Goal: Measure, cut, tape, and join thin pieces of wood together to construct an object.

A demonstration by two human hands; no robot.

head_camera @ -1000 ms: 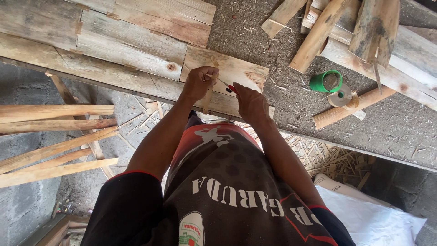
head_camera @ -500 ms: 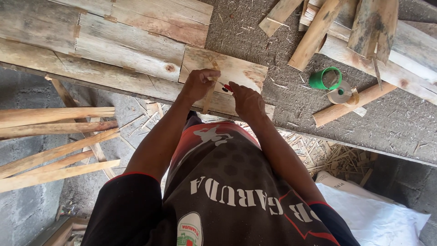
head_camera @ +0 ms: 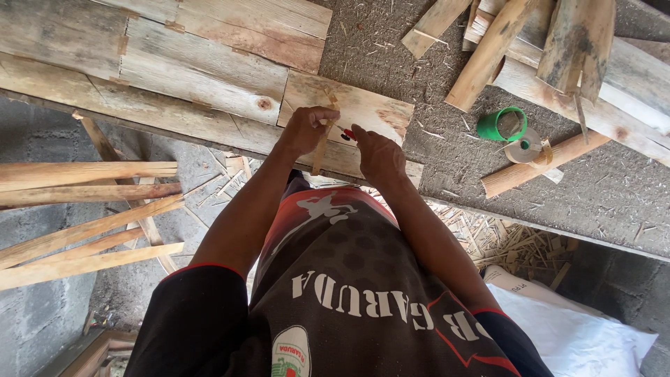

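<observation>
In the head view, the left hand (head_camera: 306, 129) grips a thin pale wooden strip (head_camera: 322, 145) over the short rough wooden plank (head_camera: 363, 108), while the right hand (head_camera: 377, 155) pinches a small red-handled tool (head_camera: 348, 134) against it. With the fingers this close together, a slip of the tool could nick the left hand or split the strip.

At the surface's near edge, the left hand (head_camera: 305, 129) grips a thin pale wooden strip (head_camera: 322, 143); the right hand (head_camera: 377, 155) pinches a small red tool (head_camera: 348, 134) against it.

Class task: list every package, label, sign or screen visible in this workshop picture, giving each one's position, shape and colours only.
White woven sack: bottom right, below the bench edge, crumpled, with dark print at its top.
Printed shirt: on the person, black and red with white lettering and a round badge.
No signs or screens.
</observation>
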